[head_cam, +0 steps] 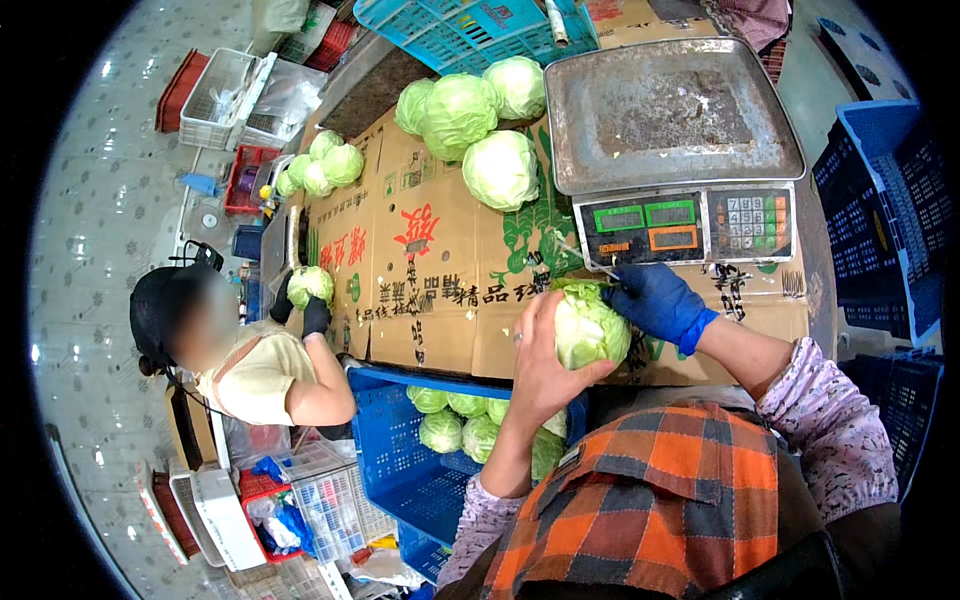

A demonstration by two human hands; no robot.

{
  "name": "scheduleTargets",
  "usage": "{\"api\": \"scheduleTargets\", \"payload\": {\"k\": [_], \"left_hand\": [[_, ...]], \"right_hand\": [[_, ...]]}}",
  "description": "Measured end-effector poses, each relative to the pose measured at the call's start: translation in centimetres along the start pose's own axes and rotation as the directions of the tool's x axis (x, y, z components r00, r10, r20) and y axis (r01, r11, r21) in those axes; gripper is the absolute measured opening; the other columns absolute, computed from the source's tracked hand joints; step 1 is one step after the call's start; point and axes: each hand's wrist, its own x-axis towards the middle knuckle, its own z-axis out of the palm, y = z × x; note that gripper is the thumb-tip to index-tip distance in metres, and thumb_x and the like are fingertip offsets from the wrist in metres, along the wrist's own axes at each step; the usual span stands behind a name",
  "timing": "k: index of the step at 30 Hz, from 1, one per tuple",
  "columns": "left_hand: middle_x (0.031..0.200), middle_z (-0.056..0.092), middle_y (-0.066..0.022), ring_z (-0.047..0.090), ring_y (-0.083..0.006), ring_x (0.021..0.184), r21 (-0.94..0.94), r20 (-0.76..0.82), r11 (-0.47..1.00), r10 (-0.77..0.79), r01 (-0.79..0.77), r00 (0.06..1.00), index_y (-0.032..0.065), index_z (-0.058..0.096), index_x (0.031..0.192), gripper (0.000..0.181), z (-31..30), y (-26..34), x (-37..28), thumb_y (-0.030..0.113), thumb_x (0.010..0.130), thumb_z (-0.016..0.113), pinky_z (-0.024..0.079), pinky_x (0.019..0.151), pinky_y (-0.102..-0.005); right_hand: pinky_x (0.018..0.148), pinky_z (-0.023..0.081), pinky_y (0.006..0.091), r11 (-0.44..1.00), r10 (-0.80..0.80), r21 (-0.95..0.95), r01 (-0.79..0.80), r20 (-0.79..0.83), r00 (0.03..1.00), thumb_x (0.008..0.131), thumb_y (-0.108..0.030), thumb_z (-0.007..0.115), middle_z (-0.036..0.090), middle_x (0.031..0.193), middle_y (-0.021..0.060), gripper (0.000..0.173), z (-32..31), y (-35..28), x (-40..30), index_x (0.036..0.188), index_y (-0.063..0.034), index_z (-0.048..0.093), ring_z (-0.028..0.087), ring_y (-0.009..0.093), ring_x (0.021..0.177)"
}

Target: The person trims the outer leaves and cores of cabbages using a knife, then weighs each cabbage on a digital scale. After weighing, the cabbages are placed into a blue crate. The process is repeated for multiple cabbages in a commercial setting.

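A green cabbage (589, 330) is held above the cardboard-covered table, close to its near edge. My bare left hand (551, 341) grips it from the left, with the thumb across its lower side and a ring on one finger. My right hand (660, 304) wears a blue glove and touches the cabbage's right side. From that fist a thin metal blade, seemingly a knife (592, 260), points up and left. The glove hides its handle. Farther back on the cardboard (487, 251) lies a group of several cabbages (501, 171).
A digital scale (667, 112) with a stained metal pan stands at the back right. Below the table edge, a blue crate (405, 457) holds several cabbages. To the left, a co-worker (262, 352) in dark gloves holds another cabbage (310, 287). Blue crates (874, 225) stand at right.
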Motion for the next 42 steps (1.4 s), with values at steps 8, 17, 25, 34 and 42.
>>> {"api": "scheduleTargets", "payload": {"k": [8,17,25,34,42], "left_hand": [[0.133,0.042,-0.0194,0.046,-0.0303,0.120,-0.405,-0.023,0.894,-0.219,0.191,0.976,-0.0002,0.030,0.139,0.088,-0.4,-4.5,-0.6,0.024,0.070,0.079,0.039,0.101,-0.0392],[0.129,0.046,-0.0146,0.048,-0.0230,0.117,-0.743,-0.049,0.611,-0.455,0.272,0.889,-0.0021,0.029,0.140,0.085,0.9,-7.9,-2.1,0.010,0.071,0.077,0.042,0.098,-0.0344],[0.132,0.046,-0.0156,0.048,-0.0290,0.121,-0.947,-0.022,0.285,-0.524,0.151,0.851,0.0006,0.032,0.140,0.078,1.1,-8.6,-3.1,0.025,0.079,0.073,0.043,0.100,-0.0422],[0.142,0.041,-0.0037,0.044,-0.0349,0.125,-0.941,0.241,-0.319,-0.409,0.109,0.880,0.0313,0.036,0.140,0.081,-1.0,-5.2,-3.7,0.078,0.075,0.047,0.048,0.082,-0.0627],[0.139,0.045,-0.0093,0.046,-0.0285,0.126,-0.925,-0.151,0.379,-0.395,0.011,0.906,0.0171,0.037,0.141,0.070,0.9,-2.2,-2.6,0.045,0.080,0.059,0.042,0.101,-0.0489]], "right_hand": [[0.071,0.049,0.0459,0.968,0.240,-0.069,-0.240,-0.008,0.971,0.087,-0.024,0.058,0.062,0.084,0.0271,0.027,-1.7,0.9,-1.6,0.101,-0.0016,0.063,0.061,0.044,0.080],[0.087,0.049,0.0374,0.992,-0.125,0.021,0.125,-0.002,0.992,0.082,-0.032,0.072,0.061,0.115,0.0179,0.056,-1.6,-3.0,-1.4,0.128,-0.0068,0.051,0.060,0.034,0.104],[0.079,0.050,0.0448,0.995,0.096,-0.053,-0.088,0.171,0.981,0.078,-0.024,0.071,0.063,0.099,0.0242,0.041,3.3,0.3,-2.5,0.111,-0.0040,0.057,0.062,0.041,0.094],[0.085,0.049,0.0440,0.983,0.076,-0.172,-0.060,0.087,0.993,0.077,-0.013,0.067,0.061,0.105,0.0228,0.039,-2.9,-1.4,-2.7,0.114,-0.0065,0.056,0.059,0.040,0.098],[0.099,0.043,0.0358,0.902,-0.059,0.431,0.023,0.072,0.996,0.081,-0.034,0.074,0.057,0.126,0.0180,0.065,-2.3,-6.6,-3.0,0.131,-0.0048,0.047,0.055,0.028,0.117]]}}
